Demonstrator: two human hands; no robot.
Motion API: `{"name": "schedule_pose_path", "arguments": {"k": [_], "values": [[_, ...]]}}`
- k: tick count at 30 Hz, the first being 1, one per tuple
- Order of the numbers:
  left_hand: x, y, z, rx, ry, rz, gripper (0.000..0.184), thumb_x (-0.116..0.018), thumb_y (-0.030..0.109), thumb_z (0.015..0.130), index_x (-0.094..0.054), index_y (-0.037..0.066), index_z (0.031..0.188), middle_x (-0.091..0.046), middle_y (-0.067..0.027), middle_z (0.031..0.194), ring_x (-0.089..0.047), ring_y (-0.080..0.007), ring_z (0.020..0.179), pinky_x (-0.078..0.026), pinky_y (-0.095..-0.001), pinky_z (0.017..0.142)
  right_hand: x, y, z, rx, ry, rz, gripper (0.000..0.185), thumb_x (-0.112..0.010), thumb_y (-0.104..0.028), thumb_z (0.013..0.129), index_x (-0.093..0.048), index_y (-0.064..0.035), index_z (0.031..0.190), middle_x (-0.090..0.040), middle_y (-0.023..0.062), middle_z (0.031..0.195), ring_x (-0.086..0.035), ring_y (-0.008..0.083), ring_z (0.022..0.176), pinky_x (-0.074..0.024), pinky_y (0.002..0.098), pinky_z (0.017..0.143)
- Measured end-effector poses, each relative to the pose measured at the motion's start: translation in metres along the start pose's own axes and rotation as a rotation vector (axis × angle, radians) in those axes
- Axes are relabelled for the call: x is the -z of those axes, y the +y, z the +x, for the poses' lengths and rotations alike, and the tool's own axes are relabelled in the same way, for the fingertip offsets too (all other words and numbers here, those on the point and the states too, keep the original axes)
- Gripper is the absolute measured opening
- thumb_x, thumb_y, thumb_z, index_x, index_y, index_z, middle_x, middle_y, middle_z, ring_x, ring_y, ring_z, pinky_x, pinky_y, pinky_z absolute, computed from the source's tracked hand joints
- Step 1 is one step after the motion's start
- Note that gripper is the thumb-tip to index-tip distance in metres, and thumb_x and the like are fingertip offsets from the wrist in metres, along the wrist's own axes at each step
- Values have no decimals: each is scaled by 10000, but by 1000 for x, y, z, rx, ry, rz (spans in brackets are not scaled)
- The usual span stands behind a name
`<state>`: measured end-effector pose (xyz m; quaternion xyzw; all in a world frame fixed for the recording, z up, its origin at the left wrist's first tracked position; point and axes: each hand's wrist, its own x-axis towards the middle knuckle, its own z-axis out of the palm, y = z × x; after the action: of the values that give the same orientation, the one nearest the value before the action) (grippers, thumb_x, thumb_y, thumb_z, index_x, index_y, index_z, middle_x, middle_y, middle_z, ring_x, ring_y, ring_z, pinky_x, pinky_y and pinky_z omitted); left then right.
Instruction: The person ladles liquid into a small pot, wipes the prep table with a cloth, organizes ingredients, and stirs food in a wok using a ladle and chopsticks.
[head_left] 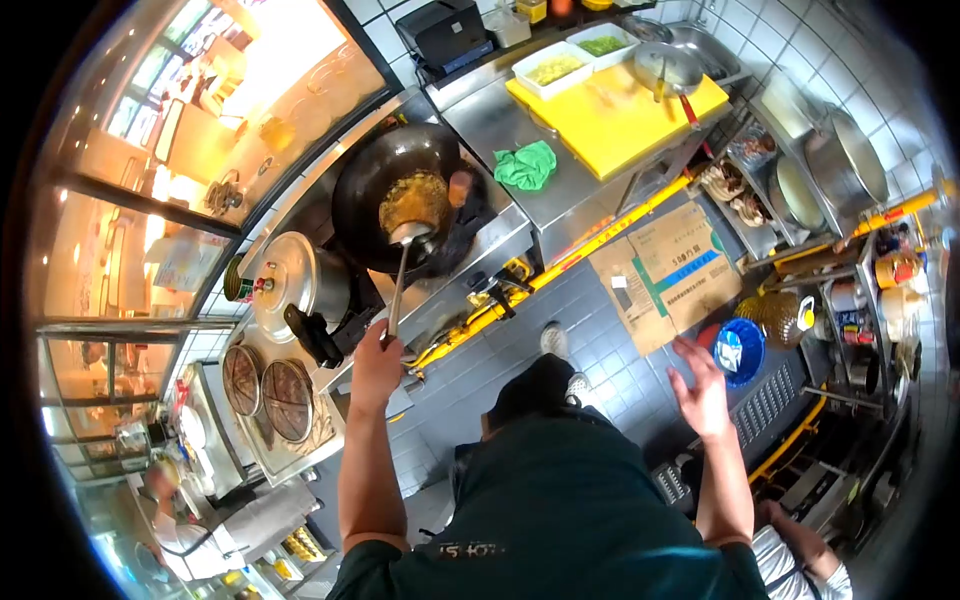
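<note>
My left hand [376, 368] is wrapped round the handle of a long metal ladle [398, 285]. The ladle's head rests in a large dark wok [395, 160] on the stove, at the edge of some golden-brown bubbling food [413, 203]. Away from the counter, my right hand [703, 388] hangs over the floor with its fingers apart and nothing in it. Below it in the picture lies a flattened cardboard sheet [685, 280], and a blue bucket [740, 352] is close by.
A lidded pressure cooker [300, 285] stands left of the wok, near two round strainers [287, 400]. The counter holds a green cloth [525, 165], a yellow cutting board [610, 125] and a small pan [668, 68]. Yellow pipe [600, 235] runs along its front. Other people [230, 530] are nearby.
</note>
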<state>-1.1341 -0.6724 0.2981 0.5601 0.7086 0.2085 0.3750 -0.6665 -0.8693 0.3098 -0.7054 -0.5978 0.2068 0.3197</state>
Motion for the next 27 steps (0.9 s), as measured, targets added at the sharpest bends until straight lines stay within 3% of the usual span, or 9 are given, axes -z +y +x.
{"name": "schedule_pose_path", "arguments": {"k": [3, 6, 10, 15, 19, 23, 24, 26, 27], "values": [[-32, 33, 31, 147, -47, -284, 435, -573, 67, 887, -574, -10, 1316, -599, -58, 735, -538, -117, 508, -386, -295, 432, -6, 4, 59, 92, -100, 57, 403, -725, -10, 837, -633, 10, 1229, -638, 229, 1269, -625, 393, 1178, -505, 404, 1004], [-56, 35, 73, 141, 113, -479, 368, -563, 28, 897, -596, 9, 1263, -530, -26, 708, -426, -96, 403, -288, -266, 349, -8, 20, 88, 104, -192, 36, 402, -726, 5, 830, -638, 7, 1223, -639, 229, 1268, -628, 390, 1176, -507, 407, 1000], [-57, 52, 65, 188, 179, -451, 372, -542, 73, 927, -572, -5, 1289, -519, -35, 728, -419, -95, 402, -307, -267, 340, 5, 72, 83, 44, -120, 16, 358, -736, -21, 837, -660, -17, 1187, -662, 208, 1228, -651, 388, 1117, -530, 402, 962], [-61, 77, 43, 358, 103, -700, 460, -572, 77, 945, -502, -11, 1391, -588, -64, 740, -447, -102, 414, -326, -271, 330, 13, 125, 87, -156, -111, 37, 336, -735, -28, 845, -665, 11, 1172, -666, 209, 1228, -638, 373, 1151, -511, 406, 990], [-77, 70, 88, 355, 130, -844, 383, -617, 102, 948, -560, 83, 1326, -610, -19, 754, -487, -75, 461, -319, -221, 350, 30, 135, 165, -100, -17, -42, 452, -755, -144, 841, -610, 11, 1240, -637, 247, 1231, -612, 432, 1145, -504, 441, 979], [-103, 80, 87, 372, 243, -818, 280, -589, 130, 975, -598, 84, 1251, -583, 0, 747, -497, -64, 493, -311, -206, 356, 37, 212, 266, -109, 219, -68, 441, -747, -168, 872, -608, 17, 1246, -665, 254, 1131, -660, 384, 996, -541, 423, 882], [-108, 92, 77, 376, 252, -824, 268, -586, 130, 975, -601, 80, 1238, -579, 2, 745, -491, -61, 493, -309, -205, 356, 48, 222, 295, -372, 186, 57, 456, -719, -199, 909, -595, 18, 1290, -663, 256, 1151, -663, 382, 1010, -533, 421, 901], [-112, 113, 47, 401, 281, -776, 222, -570, 130, 982, -604, 57, 1189, -567, 3, 738, -472, -51, 503, -305, -203, 352, 47, 306, 354, -130, 264, -98, 422, -625, -235, 983, -590, 17, 1320, -660, 237, 1232, -672, 339, 1060, -526, 392, 928], [-115, 142, 35, 426, 291, -799, 199, -558, 125, 987, -603, 36, 1158, -563, -1, 748, -463, -49, 512, -305, -201, 352, 43, 331, 384, -232, 283, 222, 376, -599, -229, 990, -609, 24, 1269, -671, 228, 1195, -649, 377, 1068, -502, 408, 961]]}}
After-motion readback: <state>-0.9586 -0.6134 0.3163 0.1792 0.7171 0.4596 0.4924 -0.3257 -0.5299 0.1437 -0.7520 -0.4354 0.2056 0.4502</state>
